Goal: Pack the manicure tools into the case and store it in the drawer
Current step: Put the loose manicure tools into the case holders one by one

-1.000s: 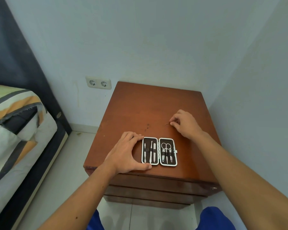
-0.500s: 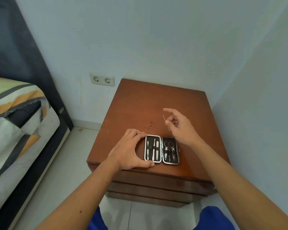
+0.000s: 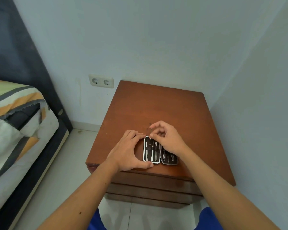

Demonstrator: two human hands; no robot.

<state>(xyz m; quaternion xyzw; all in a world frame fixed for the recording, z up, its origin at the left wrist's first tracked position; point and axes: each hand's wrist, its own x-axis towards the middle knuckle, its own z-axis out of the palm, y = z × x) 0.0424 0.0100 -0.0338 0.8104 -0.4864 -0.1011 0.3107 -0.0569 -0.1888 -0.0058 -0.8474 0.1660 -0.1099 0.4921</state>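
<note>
An open manicure case [image 3: 152,161] with a white rim lies flat near the front edge of the brown nightstand [image 3: 156,107]. Several metal tools sit in its two dark halves. My left hand [image 3: 129,151] grips the case's left side, fingers at the top corner and thumb along the bottom edge. My right hand [image 3: 167,138] hovers over the case's right half and pinches a thin metal tool [image 3: 150,136], held nearly upright with its lower tip over the left half. Part of the right half is hidden under my right hand.
Closed drawer fronts [image 3: 153,185] run below the nightstand top. A bed [image 3: 18,123] with striped bedding stands at the left, with white floor between. A double wall socket [image 3: 101,81] is behind the nightstand. A wall is close on the right.
My right hand lifted the thin tool off the nightstand top and carried it left and toward me, over the case. My left hand kept its hold on the case.
</note>
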